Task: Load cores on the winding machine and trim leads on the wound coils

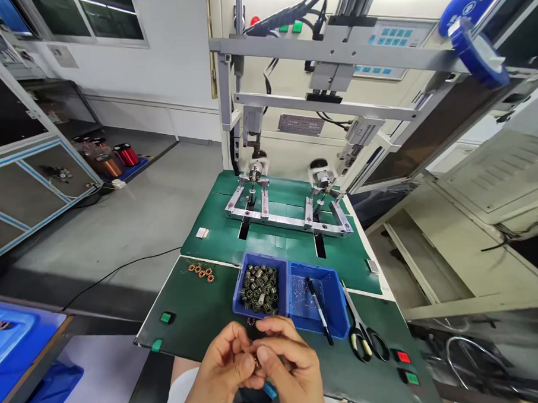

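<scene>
My left hand point(226, 363) and my right hand point(291, 360) meet at the front edge of the green table, fingers closed together. Between the fingertips shows a bit of a small copper-wound ring point(256, 361); most of it is hidden. Just beyond my hands stands a blue bin point(236, 301) full of small dark metal rings point(260, 287). Another wound ring point(251, 321) lies close against that bin's near side, partly covered by my fingers. Several more copper-wound rings point(202, 273) rest in a cluster to the left on the table.
A second blue bin point(342, 314) holds a pen point(320, 310) and wire scraps. Scissors point(363, 336) lie to its right, near red and green buttons point(407, 367). Behind the bins stands a two-headed machine with a metal frame point(286, 221). Another green button point(166, 317) sits left.
</scene>
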`<state>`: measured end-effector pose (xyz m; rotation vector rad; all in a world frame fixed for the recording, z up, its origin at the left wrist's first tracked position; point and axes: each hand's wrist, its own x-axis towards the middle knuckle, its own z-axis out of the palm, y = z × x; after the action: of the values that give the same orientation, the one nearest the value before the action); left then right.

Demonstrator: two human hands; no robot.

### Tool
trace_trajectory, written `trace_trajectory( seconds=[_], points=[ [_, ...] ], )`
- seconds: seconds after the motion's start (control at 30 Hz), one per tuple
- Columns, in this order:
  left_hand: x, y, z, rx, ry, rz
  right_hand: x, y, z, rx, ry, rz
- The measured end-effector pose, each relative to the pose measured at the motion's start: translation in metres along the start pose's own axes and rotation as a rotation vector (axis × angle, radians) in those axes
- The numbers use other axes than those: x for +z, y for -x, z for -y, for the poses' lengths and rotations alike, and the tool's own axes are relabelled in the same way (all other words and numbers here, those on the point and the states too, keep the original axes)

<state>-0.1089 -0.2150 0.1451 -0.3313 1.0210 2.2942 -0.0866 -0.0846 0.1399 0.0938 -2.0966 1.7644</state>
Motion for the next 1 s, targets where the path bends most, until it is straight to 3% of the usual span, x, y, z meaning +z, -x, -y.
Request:
trace_trajectory(
  seconds=[0.1, 0.2, 0.4, 0.47, 0.63, 0.8, 1.0],
  points=[
    [-0.001, 0.001, 0.001, -0.047, -0.018, 0.013, -0.005, -0.001, 0.003, 0.011, -0.009, -0.082],
    [-0.004, 0.003, 0.001, -0.083, 0.002, 0.047, -0.013, -0.002, 0.004, 0.008, -0.059, -0.087],
    [-0.008, 0.004, 0.004, -0.128, 0.007, 0.156, -0.02, -0.001, -0.005, 0.018, -0.24, 0.158],
    [-0.009, 0.004, 0.007, -0.143, 0.0, 0.194, -0.02, 0.0, -0.005, 0.027, -0.303, 0.185],
    [-0.014, 0.002, 0.012, -0.169, 0.043, 0.282, -0.019, 0.002, 0.003, 0.093, -0.303, 0.139],
    [-0.018, -0.004, 0.019, -0.163, 0.083, 0.452, -0.02, 0.004, 0.008, 0.083, -0.275, 0.133],
    [-0.014, -0.005, 0.025, -0.089, 0.018, 0.411, -0.026, 0.008, 0.011, 0.032, -0.179, 0.099]
  ],
)
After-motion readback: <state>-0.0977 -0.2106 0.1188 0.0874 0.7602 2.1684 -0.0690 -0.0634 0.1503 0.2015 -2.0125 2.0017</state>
